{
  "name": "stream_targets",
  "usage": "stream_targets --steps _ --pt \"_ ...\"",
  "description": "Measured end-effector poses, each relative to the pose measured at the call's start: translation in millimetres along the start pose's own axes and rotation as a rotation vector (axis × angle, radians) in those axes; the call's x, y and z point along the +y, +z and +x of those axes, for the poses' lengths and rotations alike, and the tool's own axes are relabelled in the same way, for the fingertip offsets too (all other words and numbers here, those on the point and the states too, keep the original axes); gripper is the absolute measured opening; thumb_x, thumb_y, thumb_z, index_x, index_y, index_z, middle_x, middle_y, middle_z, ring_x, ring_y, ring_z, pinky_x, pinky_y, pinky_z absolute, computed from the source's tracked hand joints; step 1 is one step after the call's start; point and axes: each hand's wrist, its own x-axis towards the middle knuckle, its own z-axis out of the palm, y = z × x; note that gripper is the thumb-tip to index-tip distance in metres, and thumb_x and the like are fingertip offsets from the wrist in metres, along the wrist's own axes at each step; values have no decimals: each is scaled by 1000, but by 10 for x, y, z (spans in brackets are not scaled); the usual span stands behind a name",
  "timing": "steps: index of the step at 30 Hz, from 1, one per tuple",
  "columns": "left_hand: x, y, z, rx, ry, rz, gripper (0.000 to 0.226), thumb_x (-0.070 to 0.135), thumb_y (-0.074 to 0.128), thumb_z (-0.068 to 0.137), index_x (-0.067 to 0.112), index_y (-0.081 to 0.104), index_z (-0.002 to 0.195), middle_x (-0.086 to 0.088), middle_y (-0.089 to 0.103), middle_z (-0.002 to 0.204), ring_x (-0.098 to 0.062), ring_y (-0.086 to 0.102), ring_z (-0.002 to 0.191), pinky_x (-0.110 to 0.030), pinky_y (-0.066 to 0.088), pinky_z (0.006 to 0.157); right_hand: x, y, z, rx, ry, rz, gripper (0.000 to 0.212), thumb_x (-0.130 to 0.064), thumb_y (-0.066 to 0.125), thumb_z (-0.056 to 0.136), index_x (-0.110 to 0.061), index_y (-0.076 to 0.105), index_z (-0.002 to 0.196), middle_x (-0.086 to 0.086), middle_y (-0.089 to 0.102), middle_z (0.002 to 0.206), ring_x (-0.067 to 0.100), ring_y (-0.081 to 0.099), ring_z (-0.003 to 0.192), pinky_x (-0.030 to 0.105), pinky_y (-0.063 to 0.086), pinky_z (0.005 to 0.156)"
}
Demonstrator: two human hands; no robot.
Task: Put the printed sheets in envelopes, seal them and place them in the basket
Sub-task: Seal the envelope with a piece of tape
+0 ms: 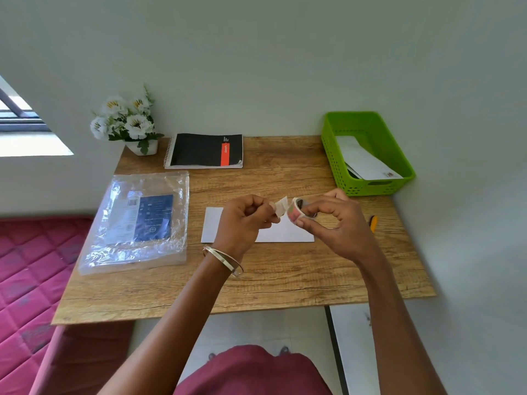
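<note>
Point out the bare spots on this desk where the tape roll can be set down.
Bare wood runs along the near edge of the desk, and between the notebook and green basket. Crowded: the left side under the plastic packet, and the middle around the envelope.

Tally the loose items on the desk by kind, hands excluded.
White envelope: 2 (one on the desk, one in the basket)
Green basket: 1
Tape roll: 1
Spiral notebook: 1
Plastic packet: 1
Flower pot: 1
Yellow cutter: 1
Total: 8
</note>
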Motion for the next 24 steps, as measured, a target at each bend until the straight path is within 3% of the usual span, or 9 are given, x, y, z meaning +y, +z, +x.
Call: stream_targets --steps 5,8,11,13,17,24 --pt "-33 -35 2 18 -101 -161 13 11 59 89 1 67 92 -12 72 85 -19 68 74 -31 56 72 68 -88 -72 21 99 39 14 -54 71 73 -43 70 80 -27 67 85 5 50 92 53 43 84" --pt "-63 -41 1 37 -116 -170 14 12 58 90 2 67 95 -9 72 87 -18 67 73 -31 56 71 263 -122 -133 79 191 -27 12 -39 75 75 -46 66 80 -25 64 76 11 51 89 50 45 82" --pt "-99 -50 12 41 -133 -154 16 15 55 93 4 66 97 -8 72 86 -17 66 72 -29 55 69 555 -111 -203 141 366 -243 11 -33 74 79 -33 73 89 -16 67 89 20 51 101 55 38 91" --pt "-124 -54 27 47 -141 -131 17 15 54 93 5 66 97 -8 72 85 -18 66 72 -29 55 68 712 -71 -235 134 478 -411 18 -31 70 83 -22 74 98 -3 69 105 24 47 109 45 30 93" --pt "-167 -40 60 64 -144 -84 15 14 52 94 6 64 97 -7 71 83 -18 65 70 -32 54 68 973 28 -265 95 508 -617 20 -32 64 87 -22 73 100 3 65 114 26 42 113 43 22 90" --pt "-225 -2 116 61 -121 -14 13 12 52 94 5 62 97 -7 71 82 -18 65 69 -31 52 66 1157 189 -320 90 426 -757 14 -23 66 84 -19 72 95 4 65 112 27 41 110 47 23 89"
